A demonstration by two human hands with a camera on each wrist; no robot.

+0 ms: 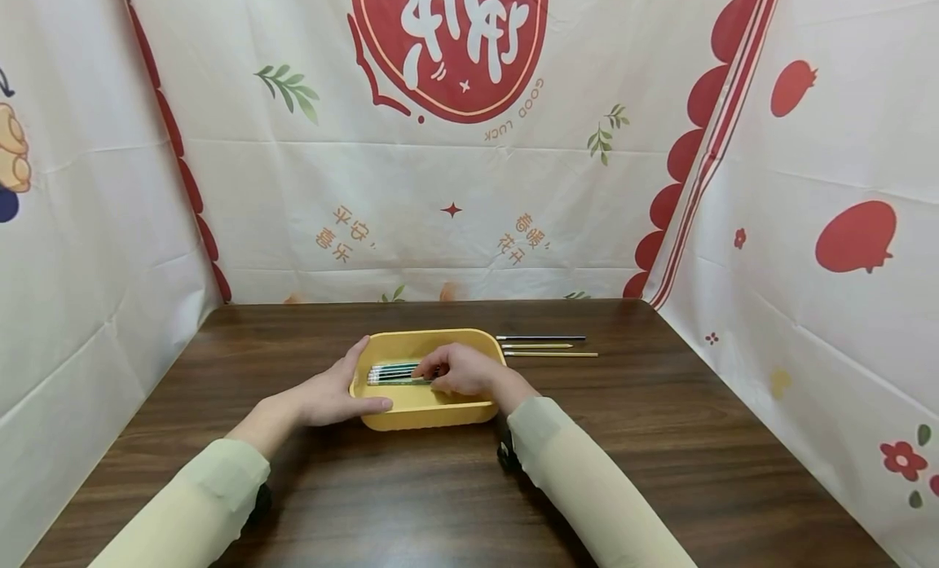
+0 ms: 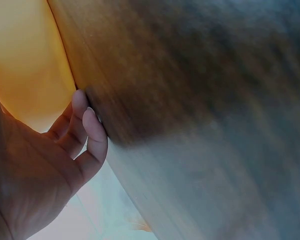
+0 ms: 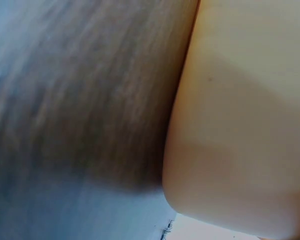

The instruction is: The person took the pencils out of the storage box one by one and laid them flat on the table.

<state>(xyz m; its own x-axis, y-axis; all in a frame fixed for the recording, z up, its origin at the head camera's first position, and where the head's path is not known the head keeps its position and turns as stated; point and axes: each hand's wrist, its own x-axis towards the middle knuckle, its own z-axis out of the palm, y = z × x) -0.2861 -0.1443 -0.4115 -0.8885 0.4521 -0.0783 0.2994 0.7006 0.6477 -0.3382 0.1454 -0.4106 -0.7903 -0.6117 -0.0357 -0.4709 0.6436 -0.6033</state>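
Note:
A yellow plastic basket (image 1: 433, 421) sits on the table; several dark and green pencils (image 1: 389, 374) lie side by side in it, their silvery ends to the left. My left hand (image 1: 330, 395) grips the basket's left end, thumb over the front rim; its curled fingers (image 2: 96, 135) rest against the outer wall in the left wrist view. Inside the basket, my right hand (image 1: 465, 371) bends over the right part of the pencils, thumb and fingers pinching there and hiding their far ends. The right wrist view shows only the basket's outer wall (image 3: 230, 140), not the hand.
Right of the basket, a dark pencil (image 1: 546, 337), a short yellow pencil (image 1: 543, 346) and a longer gold-coloured pencil (image 1: 557, 354) lie roughly parallel on the brown wooden table (image 1: 660, 438). A printed white cloth (image 1: 411, 185) hangs behind the table and on both sides.

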